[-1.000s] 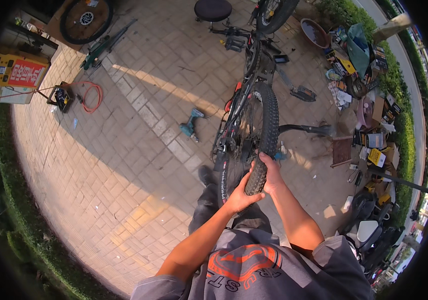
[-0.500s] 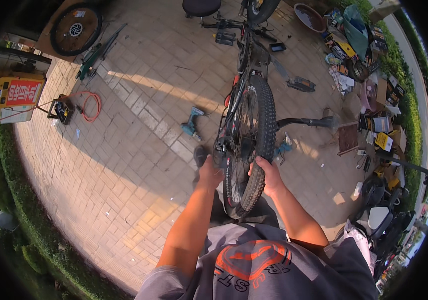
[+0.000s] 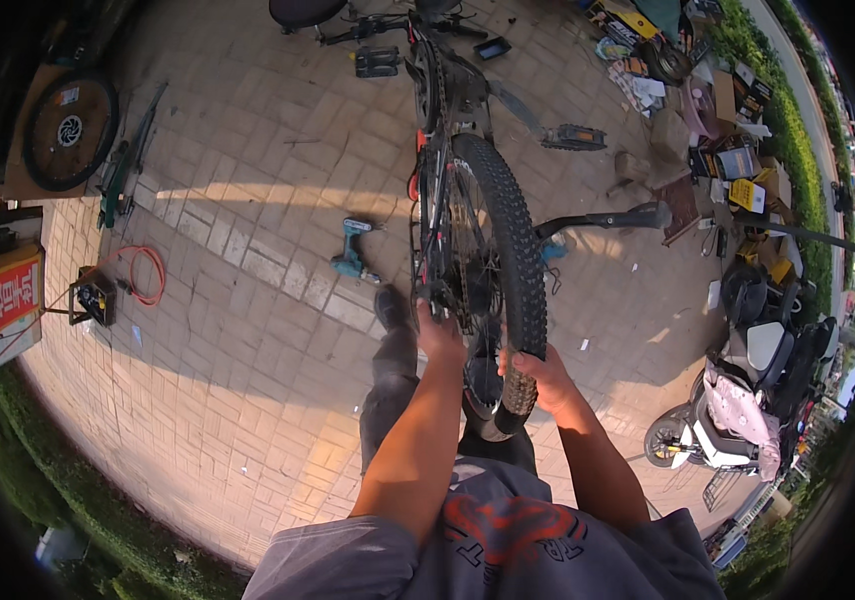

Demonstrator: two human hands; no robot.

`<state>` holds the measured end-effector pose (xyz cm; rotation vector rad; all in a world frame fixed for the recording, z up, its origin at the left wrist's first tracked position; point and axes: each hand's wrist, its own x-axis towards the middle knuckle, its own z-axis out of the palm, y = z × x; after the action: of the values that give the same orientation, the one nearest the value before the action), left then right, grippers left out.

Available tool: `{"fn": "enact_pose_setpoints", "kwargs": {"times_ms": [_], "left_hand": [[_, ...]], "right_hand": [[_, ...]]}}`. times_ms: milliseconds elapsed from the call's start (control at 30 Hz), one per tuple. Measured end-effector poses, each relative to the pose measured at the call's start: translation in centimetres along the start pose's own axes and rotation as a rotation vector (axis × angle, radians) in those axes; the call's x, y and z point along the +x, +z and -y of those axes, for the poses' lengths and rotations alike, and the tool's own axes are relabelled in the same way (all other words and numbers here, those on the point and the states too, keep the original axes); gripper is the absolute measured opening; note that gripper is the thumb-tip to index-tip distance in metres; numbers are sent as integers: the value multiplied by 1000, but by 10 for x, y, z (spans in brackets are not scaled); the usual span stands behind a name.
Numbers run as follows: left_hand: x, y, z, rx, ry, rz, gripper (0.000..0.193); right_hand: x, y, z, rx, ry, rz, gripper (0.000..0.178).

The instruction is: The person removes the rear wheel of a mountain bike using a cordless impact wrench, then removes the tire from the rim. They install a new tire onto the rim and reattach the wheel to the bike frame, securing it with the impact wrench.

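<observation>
A bicycle stands before me, its knobby rear wheel (image 3: pixel 516 245) nearest my body. On the tyre's right side, close to its near end, my right hand (image 3: pixel 545 380) is closed round the tread with the thumb on top. My left hand (image 3: pixel 441 335) is closed at the left side of the wheel, by the hub and the gear parts; its fingertips are partly hidden, so I cannot make out which part it grips. A black kickstand (image 3: pixel 603 222) sticks out to the right. A blue cordless drill (image 3: pixel 352 252) lies on the paving left of the wheel.
Boxes and loose parts (image 3: pixel 738 160) are piled at the right, near a parked scooter (image 3: pixel 748 400). A loose wheel (image 3: pixel 71 130) lies on cardboard at the far left. Nearer are an orange hose (image 3: pixel 148 275) and a small black tool box (image 3: pixel 94 298). A round stool (image 3: pixel 306 10) stands at the back.
The view has swung right, so the surroundings shift left and more of the scooter shows. The wheel leans differently in view; both hands stay at it, the left beside the hub, the right on the tyre.
</observation>
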<state>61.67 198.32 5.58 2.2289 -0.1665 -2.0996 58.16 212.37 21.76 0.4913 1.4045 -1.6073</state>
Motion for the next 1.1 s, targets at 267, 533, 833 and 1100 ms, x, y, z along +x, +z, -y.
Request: {"fn": "enact_pose_setpoints", "kwargs": {"times_ms": [267,533,833,1100], "left_hand": [[23,32,-17,397,-131,-148,86],[-6,63,-52,421,-411,-143,82],[40,41,-42,470,-331,-104,69],[27,-12,-7,249,-95,-22,42]], "right_hand": [[-2,6,5,66,42,51,61],[-1,-7,-11,50,82,39,60],[-4,-2,-11,71,42,9,55],[-1,-2,6,43,60,52,81]]}}
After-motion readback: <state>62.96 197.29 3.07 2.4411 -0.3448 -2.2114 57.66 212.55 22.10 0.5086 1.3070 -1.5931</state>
